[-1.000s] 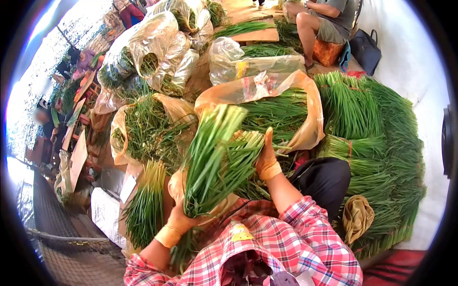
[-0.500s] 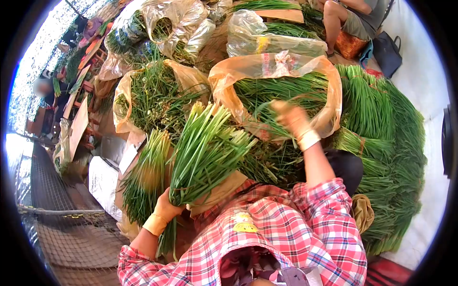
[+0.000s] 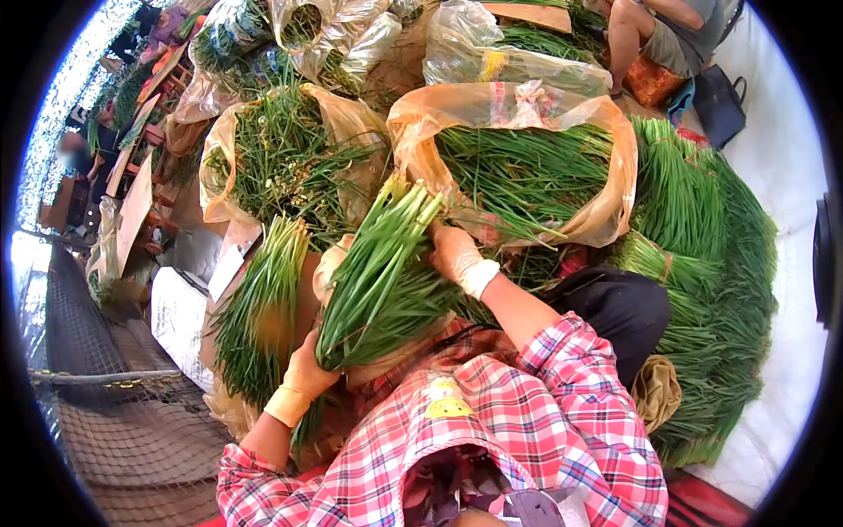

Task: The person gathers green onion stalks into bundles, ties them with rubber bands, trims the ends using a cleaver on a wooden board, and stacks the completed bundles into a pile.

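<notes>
A thick bunch of green chives (image 3: 382, 285) stands slanted in front of my chest, pale cut ends up. My left hand (image 3: 309, 373) is closed around its lower leafy part. Against the upper right side of the bunch, my right hand (image 3: 457, 255) grips near the pale stems, its fingertips partly hidden behind them. Left of this bunch leans another chive bundle (image 3: 272, 281), apart from my right hand. Beyond my right hand lies an open orange plastic bag (image 3: 623, 167) full of long green chives.
An orange-tinted bag (image 3: 219, 162) of tangled trimmings sits ahead left. Tied chive bundles (image 3: 680, 202) pile up along the right side. Clear plastic bags (image 3: 457, 53) lie farther back. A seated person's leg (image 3: 628, 39) and a black bag (image 3: 720, 105) are at upper right. Netting (image 3: 132, 430) spreads lower left.
My right hand has moved from over the orange bag down and left to the held bunch. Loose strands by that hand now lie at the bag. My left hand keeps its hold.
</notes>
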Action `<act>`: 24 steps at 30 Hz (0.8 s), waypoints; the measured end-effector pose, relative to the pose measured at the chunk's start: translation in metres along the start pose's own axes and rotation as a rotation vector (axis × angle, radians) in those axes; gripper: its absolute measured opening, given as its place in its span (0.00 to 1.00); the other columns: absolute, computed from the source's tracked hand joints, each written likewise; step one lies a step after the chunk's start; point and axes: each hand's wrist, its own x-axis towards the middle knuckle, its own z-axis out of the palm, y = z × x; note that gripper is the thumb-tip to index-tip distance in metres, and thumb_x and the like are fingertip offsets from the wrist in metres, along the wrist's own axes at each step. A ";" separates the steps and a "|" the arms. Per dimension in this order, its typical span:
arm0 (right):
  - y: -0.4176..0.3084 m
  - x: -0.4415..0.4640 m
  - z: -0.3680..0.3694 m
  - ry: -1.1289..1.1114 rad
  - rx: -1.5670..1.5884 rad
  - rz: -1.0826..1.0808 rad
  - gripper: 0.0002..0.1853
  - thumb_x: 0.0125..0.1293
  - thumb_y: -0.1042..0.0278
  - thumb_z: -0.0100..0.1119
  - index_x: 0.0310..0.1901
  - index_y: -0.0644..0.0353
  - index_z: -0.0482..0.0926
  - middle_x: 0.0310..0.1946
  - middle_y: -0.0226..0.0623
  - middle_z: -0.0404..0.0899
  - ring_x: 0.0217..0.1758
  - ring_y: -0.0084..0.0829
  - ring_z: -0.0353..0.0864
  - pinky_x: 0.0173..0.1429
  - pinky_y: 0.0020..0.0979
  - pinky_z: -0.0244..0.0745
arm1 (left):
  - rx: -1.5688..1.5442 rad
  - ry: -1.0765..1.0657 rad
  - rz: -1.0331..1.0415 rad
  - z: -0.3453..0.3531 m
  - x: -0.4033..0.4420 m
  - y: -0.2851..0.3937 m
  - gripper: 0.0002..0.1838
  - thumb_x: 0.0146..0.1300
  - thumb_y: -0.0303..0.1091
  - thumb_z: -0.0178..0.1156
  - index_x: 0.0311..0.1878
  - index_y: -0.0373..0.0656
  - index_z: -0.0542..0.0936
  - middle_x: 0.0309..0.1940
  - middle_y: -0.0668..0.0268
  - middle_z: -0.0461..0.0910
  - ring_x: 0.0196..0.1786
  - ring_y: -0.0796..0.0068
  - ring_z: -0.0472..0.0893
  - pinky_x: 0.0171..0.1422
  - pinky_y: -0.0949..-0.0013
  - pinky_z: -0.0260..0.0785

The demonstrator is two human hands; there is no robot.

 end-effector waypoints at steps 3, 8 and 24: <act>0.026 0.023 0.006 0.122 -0.056 0.151 0.22 0.55 0.76 0.55 0.53 0.67 0.69 0.37 0.58 0.78 0.41 0.51 0.79 0.45 0.42 0.75 | -0.034 0.048 -0.011 0.004 -0.002 -0.001 0.38 0.40 0.37 0.72 0.57 0.41 0.69 0.42 0.49 0.80 0.49 0.51 0.79 0.51 0.60 0.72; 0.087 -0.005 -0.095 0.585 0.901 0.546 0.09 0.66 0.68 0.51 0.40 0.59 0.80 0.18 0.27 0.69 0.20 0.25 0.66 0.28 0.30 0.69 | -0.090 0.050 -0.014 0.006 -0.010 -0.016 0.40 0.39 0.37 0.73 0.58 0.41 0.68 0.44 0.50 0.79 0.50 0.53 0.79 0.52 0.61 0.72; 0.004 0.027 0.023 -0.372 0.085 -0.164 0.29 0.53 0.45 0.63 0.53 0.53 0.77 0.47 0.46 0.79 0.50 0.45 0.77 0.54 0.37 0.71 | 0.038 0.108 0.010 0.012 -0.006 -0.002 0.36 0.42 0.34 0.69 0.60 0.47 0.70 0.44 0.49 0.79 0.49 0.49 0.77 0.51 0.59 0.72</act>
